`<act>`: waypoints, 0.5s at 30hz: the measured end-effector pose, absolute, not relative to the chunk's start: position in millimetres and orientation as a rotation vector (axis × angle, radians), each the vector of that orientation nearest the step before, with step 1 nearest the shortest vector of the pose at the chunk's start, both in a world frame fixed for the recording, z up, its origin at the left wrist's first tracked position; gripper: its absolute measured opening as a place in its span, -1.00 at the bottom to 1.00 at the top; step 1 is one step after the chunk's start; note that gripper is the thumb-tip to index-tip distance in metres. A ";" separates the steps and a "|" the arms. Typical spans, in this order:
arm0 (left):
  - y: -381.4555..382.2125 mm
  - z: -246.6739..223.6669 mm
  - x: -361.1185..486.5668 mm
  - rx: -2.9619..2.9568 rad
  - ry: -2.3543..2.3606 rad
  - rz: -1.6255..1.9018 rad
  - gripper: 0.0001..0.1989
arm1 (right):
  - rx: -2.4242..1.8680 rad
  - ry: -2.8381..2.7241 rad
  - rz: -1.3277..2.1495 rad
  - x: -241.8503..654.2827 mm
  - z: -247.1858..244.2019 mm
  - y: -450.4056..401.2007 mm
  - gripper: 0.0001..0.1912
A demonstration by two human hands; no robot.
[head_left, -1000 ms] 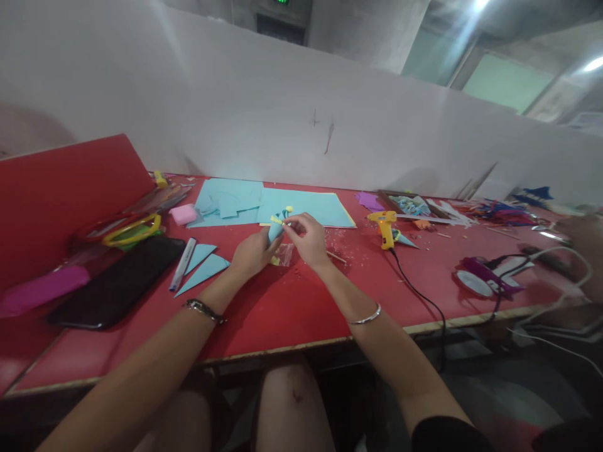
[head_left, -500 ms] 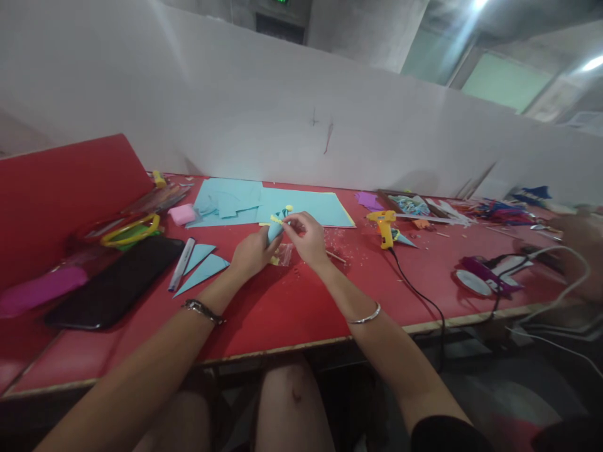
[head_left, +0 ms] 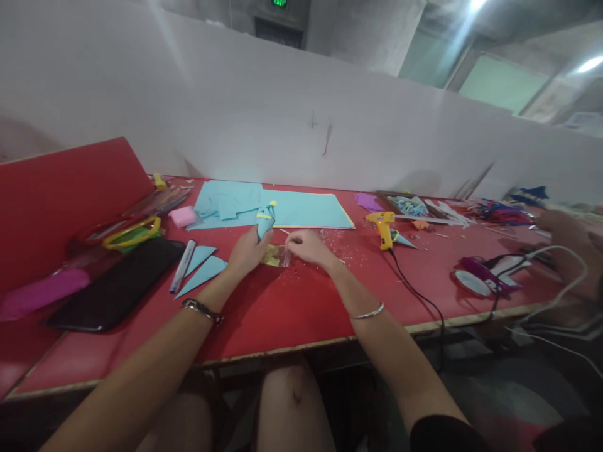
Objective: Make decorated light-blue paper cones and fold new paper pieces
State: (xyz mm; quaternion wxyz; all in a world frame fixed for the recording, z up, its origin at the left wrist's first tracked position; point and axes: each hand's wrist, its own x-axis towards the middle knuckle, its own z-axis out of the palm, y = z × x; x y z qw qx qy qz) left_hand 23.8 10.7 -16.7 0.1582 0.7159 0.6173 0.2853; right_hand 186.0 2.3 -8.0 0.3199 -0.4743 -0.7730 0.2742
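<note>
My left hand [head_left: 249, 251] is closed around a small light-blue cone [head_left: 266, 225] that looks like felt or foam, held upright with its wide end up. Yellow trim runs across its front, and a yellow ball sits at the top. To the right, my right hand [head_left: 311, 248] is low over the table, thumb and fingertips pinched together. Its fingertips are at the edge of a small clear bag [head_left: 285, 256] with yellow pieces [head_left: 271, 255] beside or in it. Whatever the pinch holds is too small to make out.
A yellow glue gun [head_left: 384, 227] stands to the right, its cord over the table edge. Blue sheets [head_left: 306, 209] lie at the back. Leftward are a marker [head_left: 183, 267], blue cut pieces [head_left: 203, 276] and a black phone [head_left: 117, 285]. Another person's hand [head_left: 565, 235] is blurred far right.
My right hand has left the cone's yellow trim and moved down to the small bag. My left hand has shifted slightly left and turned the cone more upright.
</note>
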 end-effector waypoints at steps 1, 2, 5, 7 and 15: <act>10.7 -16.6 23.5 2.049 1.759 0.818 -0.61 | -1.248 -2.079 0.777 186.3 -8.0 1.7 -0.81; 10.7 -16.5 23.3 2.049 1.757 0.818 -0.62 | -1.245 -2.113 0.817 186.9 -7.8 1.4 -0.81; 11.1 -17.0 23.1 2.046 1.766 0.813 -0.60 | -1.268 -2.088 0.786 190.5 -7.5 2.6 -0.80; 11.1 -17.1 23.1 2.047 1.778 0.803 -0.59 | -1.335 -2.060 0.683 193.9 -7.4 4.5 -0.79; 9.7 -12.9 23.6 2.021 1.843 0.785 -0.63 | -1.237 -2.007 0.867 188.8 -9.7 4.2 -0.81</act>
